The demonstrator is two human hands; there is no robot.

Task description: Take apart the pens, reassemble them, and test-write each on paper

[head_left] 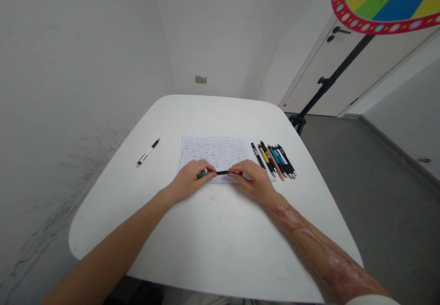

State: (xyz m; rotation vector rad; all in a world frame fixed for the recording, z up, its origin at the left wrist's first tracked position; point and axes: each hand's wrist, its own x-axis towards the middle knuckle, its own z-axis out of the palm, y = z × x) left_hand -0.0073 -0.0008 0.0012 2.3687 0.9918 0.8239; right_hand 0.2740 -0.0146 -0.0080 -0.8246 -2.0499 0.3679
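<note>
Surface (213, 241): white, rounded, against white walls, grey floor right | paper (216, 151) mid-surface; pen row (275, 160) beside it right; lone pen (147, 152) apart left | left hand (190, 181), right hand (252, 179): each grip pinched on one end of green-black pen (220, 173), over paper's near edge | colourful board (388, 0) on stand: cut off; paper's writing illegible

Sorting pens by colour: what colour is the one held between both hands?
The pen is green and black, seen in the head view.
</note>
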